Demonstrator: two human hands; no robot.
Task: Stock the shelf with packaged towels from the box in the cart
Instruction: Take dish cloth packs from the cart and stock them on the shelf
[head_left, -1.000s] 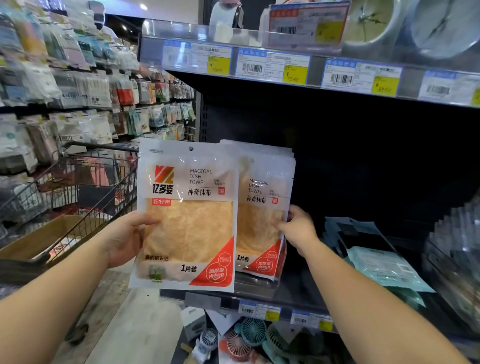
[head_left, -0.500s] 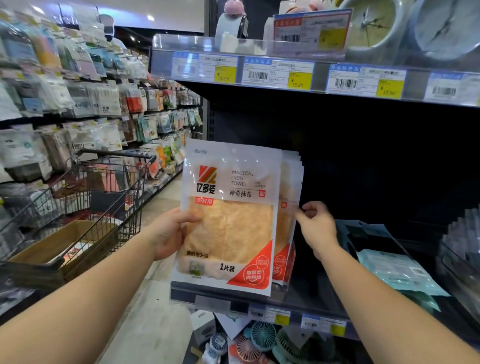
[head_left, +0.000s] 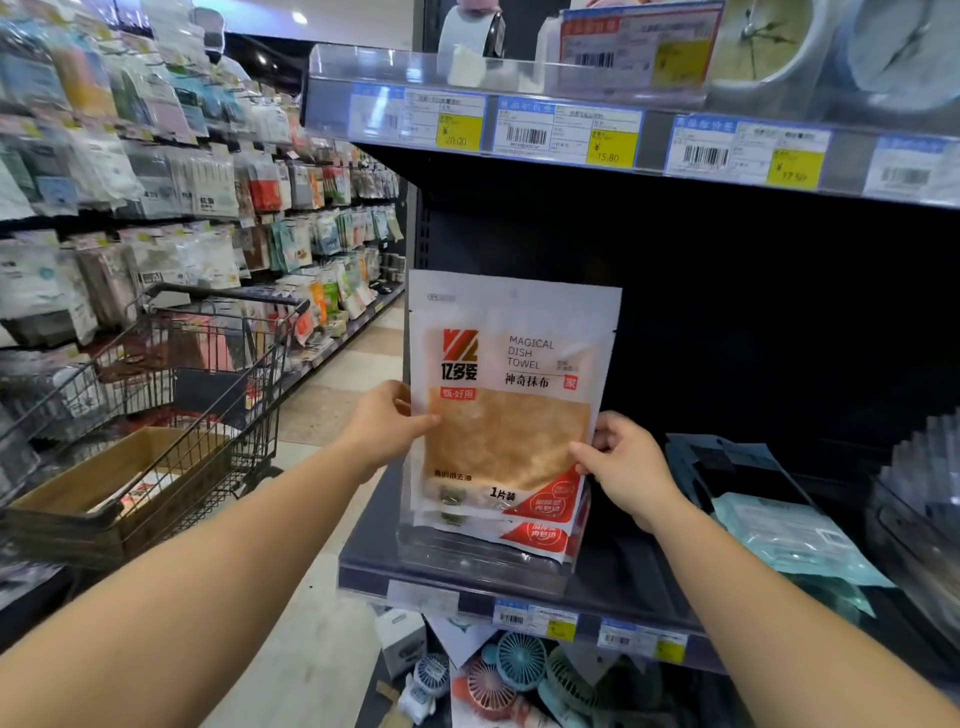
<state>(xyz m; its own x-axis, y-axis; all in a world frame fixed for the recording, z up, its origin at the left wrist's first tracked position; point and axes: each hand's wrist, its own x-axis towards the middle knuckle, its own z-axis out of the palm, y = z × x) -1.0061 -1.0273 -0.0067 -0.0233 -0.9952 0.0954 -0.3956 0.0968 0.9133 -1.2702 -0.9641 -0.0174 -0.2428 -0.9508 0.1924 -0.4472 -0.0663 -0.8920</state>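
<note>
A towel package (head_left: 511, 395), white with an orange cloth and red corner, stands upright at the front of the dark shelf (head_left: 613, 592), in front of more of the same packages (head_left: 540, 538) in a clear holder. My left hand (head_left: 387, 423) pinches its left edge, thumb on the front. My right hand (head_left: 626, 462) grips the right edge of the stack. The cardboard box (head_left: 104, 483) sits in the wire cart (head_left: 208, 364) at the left, with packages inside it.
Teal packages (head_left: 789, 535) lie flat on the shelf to the right. An upper shelf edge with price tags (head_left: 613, 140) runs overhead. Small fans (head_left: 519, 665) fill the shelf below. Hanging goods (head_left: 156, 182) line the left aisle wall.
My left hand has carried the front package rightward until it lines up squarely over the stack on the shelf. My right hand has stayed at the stack's right edge.
</note>
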